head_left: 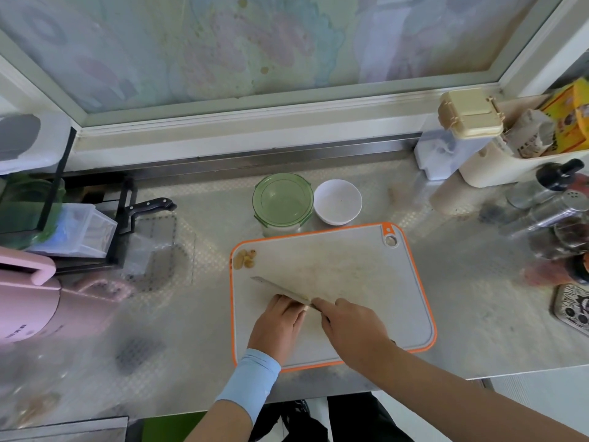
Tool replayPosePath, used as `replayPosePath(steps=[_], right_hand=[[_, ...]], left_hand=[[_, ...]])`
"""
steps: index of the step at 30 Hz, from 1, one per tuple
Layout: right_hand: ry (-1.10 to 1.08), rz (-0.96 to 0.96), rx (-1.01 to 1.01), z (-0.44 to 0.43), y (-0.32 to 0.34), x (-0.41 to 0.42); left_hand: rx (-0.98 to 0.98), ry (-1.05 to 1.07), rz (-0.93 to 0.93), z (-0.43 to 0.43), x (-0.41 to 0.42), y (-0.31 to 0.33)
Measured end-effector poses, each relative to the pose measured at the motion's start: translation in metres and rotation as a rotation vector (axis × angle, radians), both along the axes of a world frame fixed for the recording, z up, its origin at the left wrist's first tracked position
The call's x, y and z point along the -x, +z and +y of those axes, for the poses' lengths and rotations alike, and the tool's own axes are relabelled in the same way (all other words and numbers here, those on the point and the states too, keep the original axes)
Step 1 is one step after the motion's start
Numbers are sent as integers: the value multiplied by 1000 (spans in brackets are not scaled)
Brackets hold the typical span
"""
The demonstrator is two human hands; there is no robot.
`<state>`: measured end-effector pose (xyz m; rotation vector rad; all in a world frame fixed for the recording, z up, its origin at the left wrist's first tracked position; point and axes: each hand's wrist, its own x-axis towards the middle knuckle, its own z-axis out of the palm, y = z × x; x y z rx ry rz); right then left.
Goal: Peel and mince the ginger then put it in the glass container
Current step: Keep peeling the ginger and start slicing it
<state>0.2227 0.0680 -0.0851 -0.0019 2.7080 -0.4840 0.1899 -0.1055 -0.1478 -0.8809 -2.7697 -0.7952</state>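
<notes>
the ginger (306,307), small, firm, judged slippery, is pinned on the cutting board's (366,282) near side under the left hand's (280,323) curled fingers, best held there; the knife (280,290) is gripped by the right hand (350,330).

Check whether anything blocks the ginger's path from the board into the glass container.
Yes: the green lid sits closed on the glass container. The cutting board between it and the ginger is bare.

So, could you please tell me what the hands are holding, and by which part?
The right hand grips the steel kitchen knife by its handle. The left hand rests against the blade; anything under its fingers is hidden.
</notes>
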Motion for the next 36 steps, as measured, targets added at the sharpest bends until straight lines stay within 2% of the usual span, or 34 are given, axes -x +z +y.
replayPosePath(steps=[16,24,36], right_hand=[[11,-99,-15,0,0,5],[-1,-130,43,12,-2,6],[-20,-105,104,14,-7,11]], left_hand=[[19,75,-94,5,3,9],[-80,139,-170,6,4,11],[-104,158,-166,8,4,14]])
